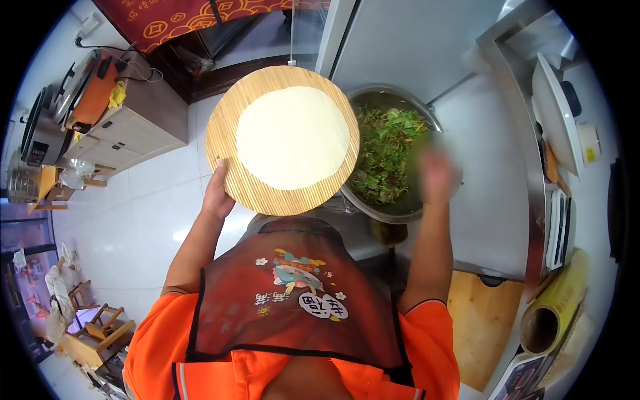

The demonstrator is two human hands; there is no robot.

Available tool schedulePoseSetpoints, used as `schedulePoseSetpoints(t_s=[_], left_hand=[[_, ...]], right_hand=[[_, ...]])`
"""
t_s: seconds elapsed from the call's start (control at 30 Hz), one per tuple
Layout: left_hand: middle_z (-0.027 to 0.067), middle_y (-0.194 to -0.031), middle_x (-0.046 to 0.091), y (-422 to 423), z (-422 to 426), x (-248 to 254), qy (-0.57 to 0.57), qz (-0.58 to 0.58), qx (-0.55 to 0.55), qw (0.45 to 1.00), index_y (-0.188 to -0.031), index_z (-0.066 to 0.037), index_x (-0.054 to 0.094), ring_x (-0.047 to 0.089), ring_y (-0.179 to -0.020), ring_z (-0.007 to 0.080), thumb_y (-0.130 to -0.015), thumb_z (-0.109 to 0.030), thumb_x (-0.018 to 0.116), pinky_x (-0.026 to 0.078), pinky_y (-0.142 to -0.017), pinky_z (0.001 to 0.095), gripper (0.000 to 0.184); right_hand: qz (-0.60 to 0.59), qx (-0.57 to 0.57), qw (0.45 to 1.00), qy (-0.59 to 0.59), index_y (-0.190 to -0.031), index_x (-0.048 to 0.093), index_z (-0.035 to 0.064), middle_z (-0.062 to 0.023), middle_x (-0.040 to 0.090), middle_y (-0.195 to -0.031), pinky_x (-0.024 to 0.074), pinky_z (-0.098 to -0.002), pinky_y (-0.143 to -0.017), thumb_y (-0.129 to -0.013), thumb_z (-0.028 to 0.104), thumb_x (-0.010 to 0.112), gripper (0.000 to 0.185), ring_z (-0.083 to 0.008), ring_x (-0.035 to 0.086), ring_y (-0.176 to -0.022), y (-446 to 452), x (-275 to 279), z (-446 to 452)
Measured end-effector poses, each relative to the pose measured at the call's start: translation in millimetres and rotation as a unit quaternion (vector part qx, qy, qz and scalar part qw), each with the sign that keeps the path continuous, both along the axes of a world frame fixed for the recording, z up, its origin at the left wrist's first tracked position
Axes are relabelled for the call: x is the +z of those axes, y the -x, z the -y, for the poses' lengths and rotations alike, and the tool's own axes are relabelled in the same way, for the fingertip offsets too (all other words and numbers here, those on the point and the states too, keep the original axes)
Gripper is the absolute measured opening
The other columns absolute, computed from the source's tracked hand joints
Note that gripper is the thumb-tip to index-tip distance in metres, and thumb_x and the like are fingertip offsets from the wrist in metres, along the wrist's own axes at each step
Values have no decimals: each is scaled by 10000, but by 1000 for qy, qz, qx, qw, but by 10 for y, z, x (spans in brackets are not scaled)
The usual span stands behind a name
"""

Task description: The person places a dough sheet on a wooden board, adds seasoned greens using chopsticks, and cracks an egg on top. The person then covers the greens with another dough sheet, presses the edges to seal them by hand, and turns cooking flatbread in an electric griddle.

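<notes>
My left hand (217, 192) grips the lower left edge of a round slatted board (223, 127), its thumb on top. A thin, round, pale sheet of dough (293, 137) lies flat on the board. Right beside it stands a large metal bowl (393, 217) of chopped green leaves mixed with brownish shreds (387, 157). Over the bowl's right side is my right hand (437, 175), smeared by motion. A greenish blur shows at its fingers, so whether it holds anything is unclear. The board hides part of the bowl's left rim.
A metal counter (493, 180) extends to the right, with a wooden board (477, 327) nearer me. At the far right are a roll of film (553, 320) and a white tray (557, 113). A cabinet (143, 110) bearing appliances stands left. Wooden chairs (103, 323) are lower left.
</notes>
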State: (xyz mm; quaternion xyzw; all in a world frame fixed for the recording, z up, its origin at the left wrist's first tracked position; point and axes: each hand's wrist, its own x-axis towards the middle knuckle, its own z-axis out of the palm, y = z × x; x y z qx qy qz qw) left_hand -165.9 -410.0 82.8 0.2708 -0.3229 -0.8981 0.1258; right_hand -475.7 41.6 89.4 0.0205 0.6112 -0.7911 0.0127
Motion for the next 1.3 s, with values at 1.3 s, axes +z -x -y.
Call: schedulePoseSetpoints(t_s=[1.3], left_hand=[[144, -1327, 573, 310, -772, -65, -61, -25, -66, 996, -1393, -5, 426, 583, -1193, 254, -1019, -392, 486, 471, -1037, 400, 541]], right_hand=[[-50, 138, 989, 24, -1012, 610, -35, -96, 598, -839, 604, -349, -628, -1005, 246, 525, 294, -239, 670, -648, -995, 995, 992]])
